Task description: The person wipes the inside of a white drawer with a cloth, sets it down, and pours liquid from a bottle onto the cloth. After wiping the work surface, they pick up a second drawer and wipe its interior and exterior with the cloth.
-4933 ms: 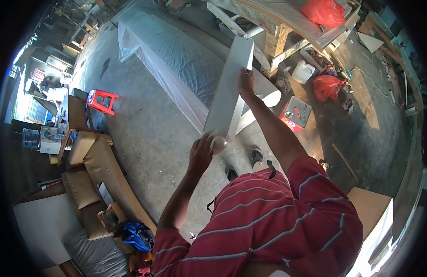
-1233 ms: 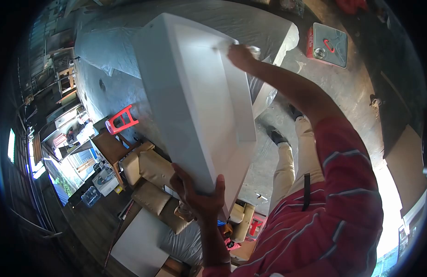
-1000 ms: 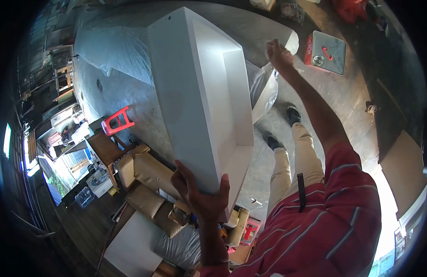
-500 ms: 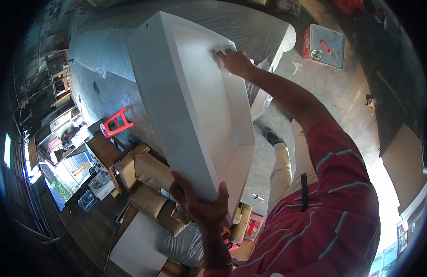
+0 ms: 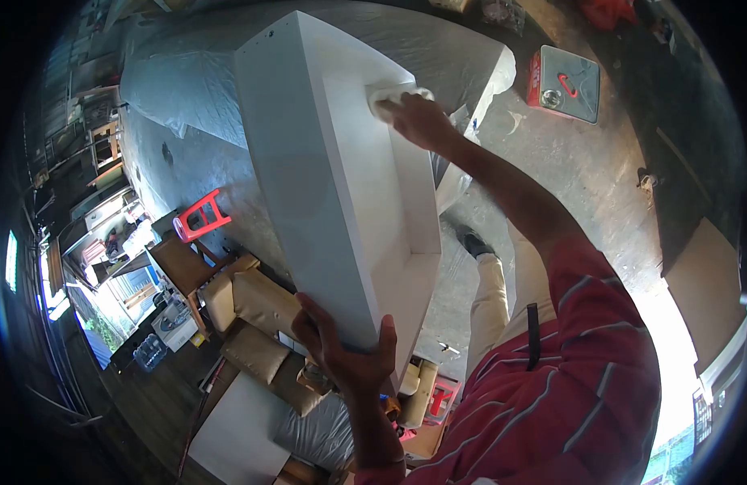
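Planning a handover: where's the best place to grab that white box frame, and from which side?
Probably the near bottom corner of the white box frame, from underneath: the left hand already cups that end, fingers wrapped over the outer wall. The open inner rim gives an edge to hook. The far end is taken: the right hand presses a white cloth there.

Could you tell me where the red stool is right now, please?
In the head view the red stool stands on the concrete floor at left, just left of the white box, with a wooden table below it.
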Demonstrator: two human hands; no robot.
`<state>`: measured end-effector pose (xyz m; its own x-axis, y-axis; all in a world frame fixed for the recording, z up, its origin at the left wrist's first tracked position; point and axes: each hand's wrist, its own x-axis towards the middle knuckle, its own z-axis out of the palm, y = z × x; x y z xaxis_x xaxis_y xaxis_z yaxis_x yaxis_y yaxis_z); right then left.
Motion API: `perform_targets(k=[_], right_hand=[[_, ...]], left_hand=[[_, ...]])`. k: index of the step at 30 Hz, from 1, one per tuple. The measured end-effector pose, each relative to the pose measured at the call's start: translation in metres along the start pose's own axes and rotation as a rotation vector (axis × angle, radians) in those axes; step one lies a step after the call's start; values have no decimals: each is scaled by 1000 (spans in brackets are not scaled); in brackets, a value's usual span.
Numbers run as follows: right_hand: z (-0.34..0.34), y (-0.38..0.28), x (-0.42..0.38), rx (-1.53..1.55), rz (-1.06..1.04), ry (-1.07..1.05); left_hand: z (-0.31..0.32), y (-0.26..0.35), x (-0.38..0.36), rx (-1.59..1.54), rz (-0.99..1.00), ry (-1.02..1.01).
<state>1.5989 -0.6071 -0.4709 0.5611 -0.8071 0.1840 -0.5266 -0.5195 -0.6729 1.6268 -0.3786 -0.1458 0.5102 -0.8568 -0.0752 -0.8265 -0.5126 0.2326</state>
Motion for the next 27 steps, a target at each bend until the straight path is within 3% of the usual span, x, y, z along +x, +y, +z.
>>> perform_targets(k=[2, 6, 8, 10, 12, 15, 16, 19, 20, 22, 24, 26, 27], right_hand=[[24, 7, 8, -363, -148, 82], [36, 6, 21, -433, -9, -68], [37, -7, 33, -64, 459, -155], [58, -10, 44, 419, 690, 53], [31, -21, 54, 812, 813, 43], [5, -50, 55, 1045, 753, 95], [-15, -68, 54, 959, 718, 138], [-58, -118, 60, 683, 347, 530], [-74, -131, 65, 691, 293, 454], [-96, -142, 73, 747, -78, 554], [-101, -142, 78, 682, -115, 624], [-88, -123, 74, 680, 48, 384], [-64, -109, 69, 618, 64, 426]], left_hand=[[0, -1, -1, -3, 7, 3], [-1, -6, 2, 14, 38, 8], [-3, -8, 7, 32, 80, -3], [-4, -7, 10, 52, 131, -17], [-6, -7, 11, 30, 149, -18], [-5, -10, 10, 17, 135, -7], [-4, -10, 12, 17, 138, -12], [-5, -11, 12, 26, 144, -16], [-5, -11, 13, 25, 146, -12], [-4, -10, 14, 22, 153, -8], [-4, -10, 13, 52, 167, -8], [-4, -11, 13, 35, 153, -3], [-3, -12, 15, 10, 143, 7]])
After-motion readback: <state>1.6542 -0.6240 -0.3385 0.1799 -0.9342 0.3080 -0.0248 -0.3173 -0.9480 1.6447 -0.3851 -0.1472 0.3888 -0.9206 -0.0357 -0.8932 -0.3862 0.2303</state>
